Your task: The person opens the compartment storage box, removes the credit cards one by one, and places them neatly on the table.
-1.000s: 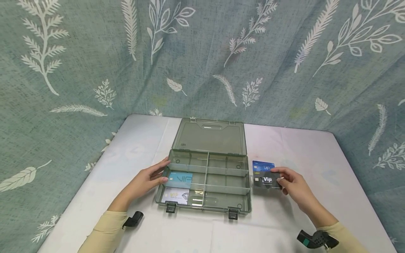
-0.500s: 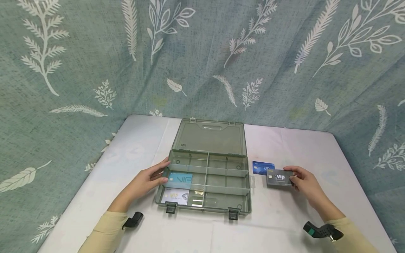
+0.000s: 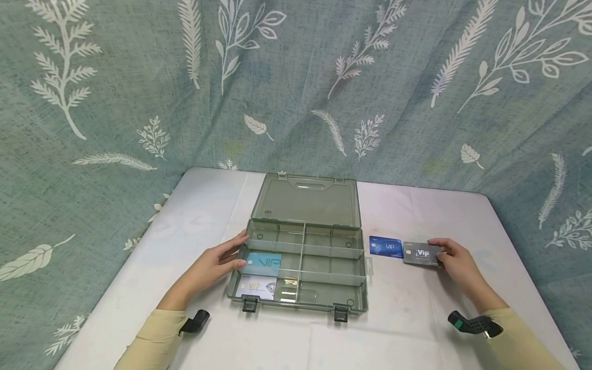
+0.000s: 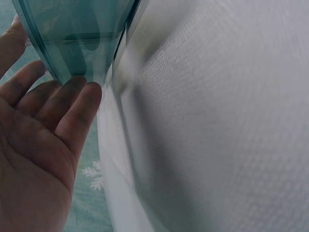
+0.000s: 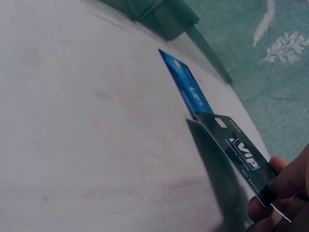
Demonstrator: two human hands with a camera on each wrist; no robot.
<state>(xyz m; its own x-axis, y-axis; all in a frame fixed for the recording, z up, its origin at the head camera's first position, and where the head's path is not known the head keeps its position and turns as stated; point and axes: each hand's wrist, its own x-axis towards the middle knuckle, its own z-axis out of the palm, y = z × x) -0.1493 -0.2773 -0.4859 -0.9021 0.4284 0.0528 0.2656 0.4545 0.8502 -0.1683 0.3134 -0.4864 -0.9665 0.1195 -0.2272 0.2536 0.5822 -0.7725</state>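
Observation:
Pinched by its right end between the thumb and fingers of my right hand [image 3: 462, 264] is a dark grey VIP card [image 3: 420, 254]. In the right wrist view this card [image 5: 236, 150] is tilted, with its shadow on the cloth below. A blue VIP card [image 3: 386, 247] lies flat to its left. My left hand [image 3: 215, 264] rests against the left wall of a clear green compartment box [image 3: 330, 293], thumb at the rim. Relaxed fingers [image 4: 79, 113] touch the box's side in the left wrist view. Inside the box, a teal card [image 3: 263, 263] lies in the middle-left compartment and a white card [image 3: 256, 287] in the front-left one.
The box's lid [image 3: 307, 200] is folded back towards the leaf-patterned curtain [image 3: 296, 103] behind the table. Two dark latches [image 3: 250, 304] stick out at the box's front edge. A white cloth [image 3: 351, 344] covers the table.
My right hand has carried the dark grey card to the right, from overlapping the blue card to a spot beside it. The blue card now shows fully. My left hand has stayed put.

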